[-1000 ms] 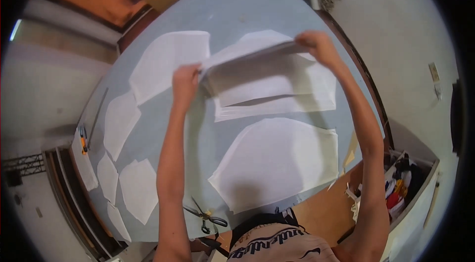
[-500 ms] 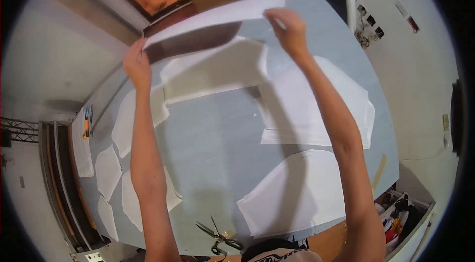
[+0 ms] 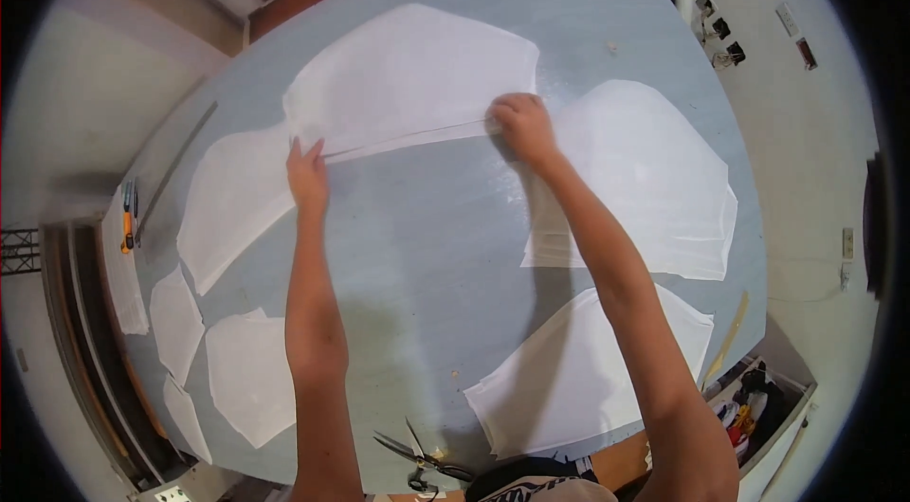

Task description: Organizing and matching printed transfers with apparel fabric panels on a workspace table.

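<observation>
A large white cut fabric piece [image 3: 417,66] lies flat at the far middle of the blue-grey table, its near edge showing more than one layer. At this piece's near left corner is my left hand [image 3: 308,178], fingers spread and fingertips touching the cloth. My right hand [image 3: 526,130] is closed on the near right corner, fingers curled over the edge. Left of my left hand lies a long curved white fabric piece [image 3: 227,199]. Another white piece [image 3: 635,170] spreads out to the right of my right hand, below my wrist and forearm.
Scissors [image 3: 420,459] lie at the table's near edge. More white pieces rest at the left [image 3: 248,374] and near right [image 3: 588,379]. At the far left are an orange cutter [image 3: 127,229] and a dark strip [image 3: 180,165]. A bin of scraps [image 3: 754,417] stands beside the table's right corner.
The raised white fabric piece has come down flat onto the far middle of the table. Both hands have moved nearer, and my left hand's fingers have spread.
</observation>
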`<state>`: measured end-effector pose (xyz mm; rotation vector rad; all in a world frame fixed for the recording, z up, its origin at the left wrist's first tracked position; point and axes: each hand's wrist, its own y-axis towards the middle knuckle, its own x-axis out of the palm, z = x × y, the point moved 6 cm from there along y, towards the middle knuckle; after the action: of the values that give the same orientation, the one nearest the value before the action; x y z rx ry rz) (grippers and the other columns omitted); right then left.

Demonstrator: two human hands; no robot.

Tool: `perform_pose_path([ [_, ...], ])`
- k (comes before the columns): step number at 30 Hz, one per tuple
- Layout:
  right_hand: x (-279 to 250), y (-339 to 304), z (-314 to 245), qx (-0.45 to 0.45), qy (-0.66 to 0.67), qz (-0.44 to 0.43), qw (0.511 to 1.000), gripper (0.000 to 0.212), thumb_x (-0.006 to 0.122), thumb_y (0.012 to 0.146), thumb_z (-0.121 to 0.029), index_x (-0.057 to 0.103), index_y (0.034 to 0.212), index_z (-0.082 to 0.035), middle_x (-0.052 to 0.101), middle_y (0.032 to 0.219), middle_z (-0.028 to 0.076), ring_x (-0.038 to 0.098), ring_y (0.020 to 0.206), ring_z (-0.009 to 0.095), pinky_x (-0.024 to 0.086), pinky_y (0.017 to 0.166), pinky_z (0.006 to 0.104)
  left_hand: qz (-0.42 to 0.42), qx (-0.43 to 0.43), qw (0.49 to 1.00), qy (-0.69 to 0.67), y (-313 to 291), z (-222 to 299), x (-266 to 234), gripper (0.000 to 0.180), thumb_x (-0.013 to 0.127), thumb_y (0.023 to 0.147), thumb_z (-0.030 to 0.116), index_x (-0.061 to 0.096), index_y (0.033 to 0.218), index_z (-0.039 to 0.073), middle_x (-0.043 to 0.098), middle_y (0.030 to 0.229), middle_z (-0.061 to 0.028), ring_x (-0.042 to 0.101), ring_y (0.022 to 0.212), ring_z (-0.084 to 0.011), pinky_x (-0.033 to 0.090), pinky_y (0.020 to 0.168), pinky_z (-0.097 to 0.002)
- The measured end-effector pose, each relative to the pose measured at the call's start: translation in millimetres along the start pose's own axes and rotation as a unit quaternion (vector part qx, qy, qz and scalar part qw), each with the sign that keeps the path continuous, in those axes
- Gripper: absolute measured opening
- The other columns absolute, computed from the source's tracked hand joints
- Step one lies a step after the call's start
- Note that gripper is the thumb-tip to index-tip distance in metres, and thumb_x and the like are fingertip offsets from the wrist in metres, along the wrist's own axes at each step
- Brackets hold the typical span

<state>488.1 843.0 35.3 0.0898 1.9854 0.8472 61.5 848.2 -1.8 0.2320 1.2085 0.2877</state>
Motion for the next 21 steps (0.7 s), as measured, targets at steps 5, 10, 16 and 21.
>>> perform_pose_path([
  [5, 1.8, -7.7, 2.5, 0.05, 0.025, -0.056, 0.997, 0.022, 0.068, 0.076, -0.012, 0.07, 0.097, -0.009, 0.069, 0.113, 0.009, 0.061, 0.111, 0.028, 0.044, 0.099, 0.0456, -0.014, 0.015, 0.997, 0.072, -11.1, 7.2, -15.0, 0.041, 0.06, 0.09, 0.006, 0.065, 0.13, 0.013, 0.044, 0.148, -0.0262, 0.046, 0.132, -0.0422, 0.04, 0.11, -0.044],
  [10, -41.8, -29.4, 1.7, 0.077, 0.001, -0.063, 0.995, 0.029, 0.067, 0.084, -0.024, 0.069, 0.108, -0.008, 0.062, 0.127, 0.015, 0.055, 0.122, 0.032, 0.038, 0.106, 0.0523, 0.018, 0.031, 0.996, -0.077, -61.3, 134.5, -20.3, 0.043, 0.06, 0.091, 0.011, 0.058, 0.135, 0.006, 0.046, 0.146, -0.0228, 0.044, 0.133, -0.0407, 0.036, 0.112, -0.0446],
  [16, -172.4, -137.2, 38.7, 0.234, -0.115, 0.009, 0.965, 0.052, 0.063, 0.092, -0.044, 0.062, 0.128, -0.007, 0.048, 0.144, 0.022, 0.039, 0.138, 0.04, 0.025, 0.114, 0.0607, -0.208, 0.082, 0.952, -0.209, -231.1, 285.5, -36.9, 0.054, 0.065, 0.093, 0.017, 0.049, 0.143, 0.006, 0.034, 0.156, -0.0202, 0.034, 0.143, -0.036, 0.03, 0.116, -0.0438],
  [21, -231.8, -243.7, 74.3, 0.341, -0.237, -0.09, 0.905, 0.074, 0.05, 0.095, -0.06, 0.046, 0.145, -0.006, 0.036, 0.152, 0.028, 0.027, 0.143, 0.047, 0.017, 0.114, 0.0663, -0.285, 0.11, 0.938, -0.161, -310.4, 357.7, -12.1, 0.079, 0.069, 0.092, 0.03, 0.027, 0.156, 0.01, 0.014, 0.164, -0.0219, 0.013, 0.151, -0.0422, 0.015, 0.121, -0.0522],
])
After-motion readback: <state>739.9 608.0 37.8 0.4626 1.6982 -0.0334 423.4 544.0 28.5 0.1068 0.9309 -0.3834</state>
